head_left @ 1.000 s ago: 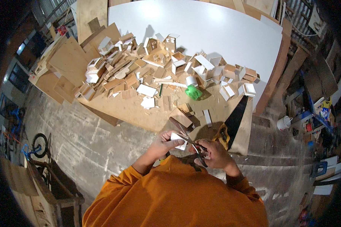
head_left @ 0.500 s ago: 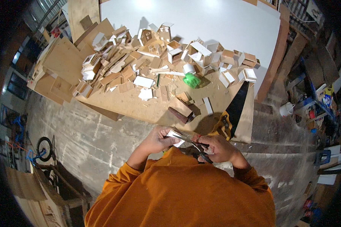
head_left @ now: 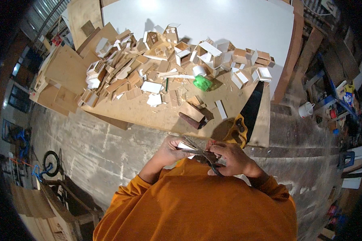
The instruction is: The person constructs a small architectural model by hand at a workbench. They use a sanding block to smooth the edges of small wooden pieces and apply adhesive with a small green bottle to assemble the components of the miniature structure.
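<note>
White and thin, a small card-like piece (head_left: 184, 146) is held before the person's orange-clad chest, just off the front edge of the plywood surface (head_left: 159, 119). The left hand (head_left: 171, 150) pinches it between its fingers; the fingers of the right hand (head_left: 230, 157) are wrapped round the dark handles of the scissors (head_left: 200, 152), whose blades stand apart across the piece.

Small open boxes sit on the surface: a wooden one with a white front (head_left: 183, 56), a white-edged one (head_left: 240, 79) and a white-rimmed one (head_left: 262, 74) near the right side. Anything inside them is too small to tell. Green plastic (head_left: 202, 83) touches or nearly touches a white cylinder (head_left: 199, 71). Off to the right stands a white bucket (head_left: 306, 109), its contents unclear.
</note>
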`<state>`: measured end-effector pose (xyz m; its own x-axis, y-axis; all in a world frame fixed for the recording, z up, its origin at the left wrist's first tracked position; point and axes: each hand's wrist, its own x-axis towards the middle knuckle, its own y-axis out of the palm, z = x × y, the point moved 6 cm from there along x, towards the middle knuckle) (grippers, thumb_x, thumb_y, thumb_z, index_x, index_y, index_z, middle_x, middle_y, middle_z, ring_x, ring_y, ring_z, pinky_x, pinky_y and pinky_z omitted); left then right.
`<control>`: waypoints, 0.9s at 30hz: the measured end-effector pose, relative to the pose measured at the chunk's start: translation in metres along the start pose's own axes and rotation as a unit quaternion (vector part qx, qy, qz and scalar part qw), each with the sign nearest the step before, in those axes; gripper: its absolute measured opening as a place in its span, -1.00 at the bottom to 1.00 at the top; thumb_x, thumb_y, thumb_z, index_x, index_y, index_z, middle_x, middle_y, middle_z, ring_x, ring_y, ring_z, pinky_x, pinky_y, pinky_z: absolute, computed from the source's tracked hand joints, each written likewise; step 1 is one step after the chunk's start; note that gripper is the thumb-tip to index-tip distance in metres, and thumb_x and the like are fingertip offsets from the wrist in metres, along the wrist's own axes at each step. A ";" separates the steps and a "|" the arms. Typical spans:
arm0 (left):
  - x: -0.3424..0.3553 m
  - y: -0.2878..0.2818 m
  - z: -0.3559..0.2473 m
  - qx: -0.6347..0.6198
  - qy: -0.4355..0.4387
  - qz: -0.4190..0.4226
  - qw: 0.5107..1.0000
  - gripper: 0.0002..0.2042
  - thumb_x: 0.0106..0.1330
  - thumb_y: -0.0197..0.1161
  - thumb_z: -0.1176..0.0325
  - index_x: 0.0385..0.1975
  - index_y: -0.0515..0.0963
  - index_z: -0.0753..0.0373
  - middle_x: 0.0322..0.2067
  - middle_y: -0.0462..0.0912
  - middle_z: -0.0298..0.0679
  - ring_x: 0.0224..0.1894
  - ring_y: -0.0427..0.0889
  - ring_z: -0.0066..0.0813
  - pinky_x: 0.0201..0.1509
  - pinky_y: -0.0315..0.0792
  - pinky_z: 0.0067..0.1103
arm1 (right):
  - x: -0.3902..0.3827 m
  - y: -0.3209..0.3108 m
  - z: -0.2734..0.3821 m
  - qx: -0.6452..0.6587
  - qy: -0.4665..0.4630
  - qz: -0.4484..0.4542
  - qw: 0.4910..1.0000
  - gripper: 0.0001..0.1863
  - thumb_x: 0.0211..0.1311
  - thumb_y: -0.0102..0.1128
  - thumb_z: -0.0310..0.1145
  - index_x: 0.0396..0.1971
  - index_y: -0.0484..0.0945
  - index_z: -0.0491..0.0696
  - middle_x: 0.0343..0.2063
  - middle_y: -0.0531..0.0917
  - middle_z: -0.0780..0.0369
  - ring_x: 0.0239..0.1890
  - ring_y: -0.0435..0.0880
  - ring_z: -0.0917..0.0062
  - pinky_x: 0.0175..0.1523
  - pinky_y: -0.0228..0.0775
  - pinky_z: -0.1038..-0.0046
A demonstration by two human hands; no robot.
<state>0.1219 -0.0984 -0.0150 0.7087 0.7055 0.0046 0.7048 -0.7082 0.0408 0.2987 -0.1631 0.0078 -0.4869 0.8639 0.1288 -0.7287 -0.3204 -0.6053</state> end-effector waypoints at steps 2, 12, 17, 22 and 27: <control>-0.001 -0.001 0.005 -0.011 0.002 0.002 1.000 -0.89 0.11 0.36 0.56 -0.37 0.61 0.36 -0.44 0.68 -0.30 -0.40 0.61 -0.63 -0.28 0.49 -0.64 | 0.000 0.001 0.000 -0.013 0.001 0.007 1.000 -0.41 -0.18 0.52 -0.10 -0.21 0.48 -0.16 -0.30 0.53 0.19 -0.33 0.57 0.35 -0.25 0.41 0.42; -0.005 0.000 0.008 0.005 -0.017 0.016 1.000 -0.91 0.09 0.34 0.60 -0.42 0.61 0.35 -0.47 0.68 -0.29 -0.43 0.60 -0.62 -0.32 0.48 -0.65 | -0.005 0.004 -0.006 -0.020 -0.047 -0.048 0.998 -0.35 -0.27 0.49 0.01 -0.18 0.56 -0.11 -0.37 0.64 0.10 -0.32 0.65 0.16 -0.22 0.47 0.25; -0.005 0.002 0.002 0.003 -0.005 0.023 1.000 -0.93 0.08 0.34 0.60 -0.44 0.61 0.34 -0.48 0.66 -0.29 -0.43 0.59 -0.62 -0.32 0.46 -0.64 | -0.006 0.005 -0.007 -0.029 -0.062 -0.051 0.996 -0.34 -0.24 0.48 0.06 -0.20 0.57 -0.12 -0.36 0.64 0.10 -0.31 0.65 0.16 -0.20 0.46 0.24; -0.005 0.001 -0.004 0.026 0.024 0.019 0.999 -0.94 0.09 0.35 0.57 -0.46 0.62 0.34 -0.49 0.66 -0.29 -0.43 0.59 -0.62 -0.33 0.46 -0.64 | 0.001 0.001 0.008 -0.043 -0.038 -0.037 0.998 -0.33 -0.21 0.44 0.12 -0.20 0.53 -0.09 -0.48 0.59 0.14 -0.38 0.61 0.16 -0.26 0.41 0.20; -0.008 0.001 -0.005 0.042 0.029 0.025 0.998 -0.94 0.10 0.35 0.55 -0.44 0.62 0.33 -0.49 0.67 -0.30 -0.44 0.59 -0.63 -0.33 0.46 -0.64 | -0.001 0.008 0.005 -0.017 -0.025 -0.019 0.999 -0.36 -0.18 0.42 0.13 -0.21 0.52 -0.06 -0.52 0.56 0.16 -0.41 0.59 0.18 -0.28 0.37 0.21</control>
<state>0.1170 -0.1043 -0.0100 0.7416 0.6679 0.0618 0.6706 -0.7405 -0.0446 0.2908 -0.1687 0.0065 -0.4839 0.8542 0.1903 -0.7307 -0.2746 -0.6250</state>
